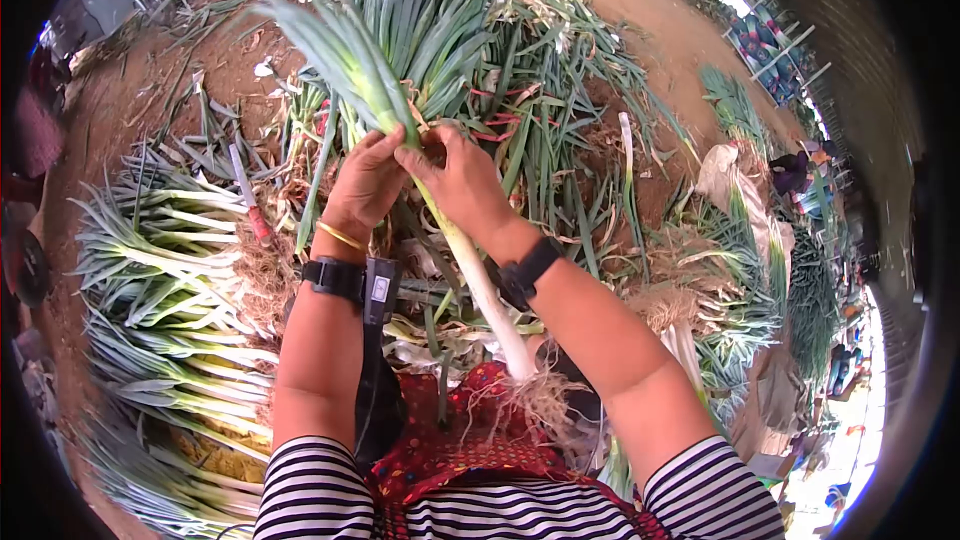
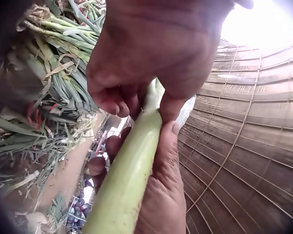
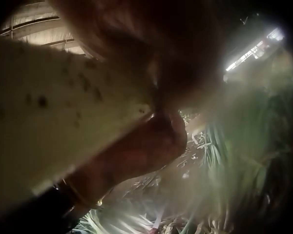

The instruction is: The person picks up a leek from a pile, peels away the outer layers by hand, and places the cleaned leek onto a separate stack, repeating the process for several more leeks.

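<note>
One large leek [image 1: 468, 260] lies diagonally across the head view, its green leaves toward the upper left and its hairy roots [image 1: 545, 405] over the red apron. The left hand [image 1: 366, 180] pinches it where the leaves begin. Close beside, the right hand [image 1: 455, 180] grips the same part, thumb on the stalk. In the left wrist view the pale green stalk [image 2: 129, 170] runs between the left hand [image 2: 156, 34] and the right hand [image 2: 161, 190]. The right wrist view is dark and blurred, with the stalk [image 3: 49, 112] large at left.
A knife with a red handle [image 1: 259, 223] lies left of the hands. Rows of leeks [image 1: 180, 320] fill the left side. A heap of leeks [image 1: 530, 70] with red ties lies ahead. More leeks [image 1: 735, 310] and pale sacking [image 1: 740, 185] are at right.
</note>
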`<state>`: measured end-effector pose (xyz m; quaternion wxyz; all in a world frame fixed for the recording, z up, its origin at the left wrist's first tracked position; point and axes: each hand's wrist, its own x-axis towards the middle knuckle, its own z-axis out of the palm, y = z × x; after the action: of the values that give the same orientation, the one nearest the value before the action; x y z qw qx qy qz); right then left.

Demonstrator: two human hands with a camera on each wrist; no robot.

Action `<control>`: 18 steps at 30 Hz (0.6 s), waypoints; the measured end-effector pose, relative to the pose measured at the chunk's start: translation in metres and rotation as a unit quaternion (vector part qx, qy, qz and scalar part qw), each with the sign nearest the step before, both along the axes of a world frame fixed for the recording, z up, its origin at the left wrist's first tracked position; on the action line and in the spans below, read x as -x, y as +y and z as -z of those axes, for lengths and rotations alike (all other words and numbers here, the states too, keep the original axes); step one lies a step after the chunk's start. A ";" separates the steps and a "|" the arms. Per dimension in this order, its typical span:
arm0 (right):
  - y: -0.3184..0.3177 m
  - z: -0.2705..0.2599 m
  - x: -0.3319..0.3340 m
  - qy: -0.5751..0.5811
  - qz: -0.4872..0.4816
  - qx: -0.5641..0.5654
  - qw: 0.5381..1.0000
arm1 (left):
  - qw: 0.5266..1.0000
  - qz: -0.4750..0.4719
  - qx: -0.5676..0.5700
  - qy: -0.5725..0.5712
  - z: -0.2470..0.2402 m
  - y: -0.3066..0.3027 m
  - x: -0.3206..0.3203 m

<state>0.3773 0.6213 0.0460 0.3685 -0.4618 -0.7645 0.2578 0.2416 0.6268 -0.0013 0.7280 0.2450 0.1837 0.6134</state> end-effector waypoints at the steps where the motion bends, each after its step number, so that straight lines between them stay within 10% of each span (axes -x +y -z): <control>1: 0.003 0.000 0.000 -0.022 0.017 0.015 0.999 | 1.000 -0.001 0.000 -0.017 0.021 0.008 0.005; 7: 0.001 0.015 0.011 0.049 0.054 -0.128 0.989 | 0.999 -0.012 -0.010 -0.035 0.007 0.007 -0.004; 12: -0.004 0.015 0.006 0.131 0.121 0.000 0.984 | 0.998 -0.003 -0.043 -0.037 -0.003 0.003 0.003; 16: -0.023 0.015 -0.010 0.358 0.042 0.165 0.918 | 0.999 -0.012 -0.022 -0.047 -0.023 -0.005 0.003; 18: -0.034 0.011 -0.020 0.525 0.057 0.242 0.814 | 0.987 0.012 -0.054 -0.149 -0.018 0.003 0.014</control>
<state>0.3970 0.5870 0.0350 0.6045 -0.3731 -0.3397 0.6164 0.2278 0.6299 0.0167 0.7401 0.1916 0.0365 0.6436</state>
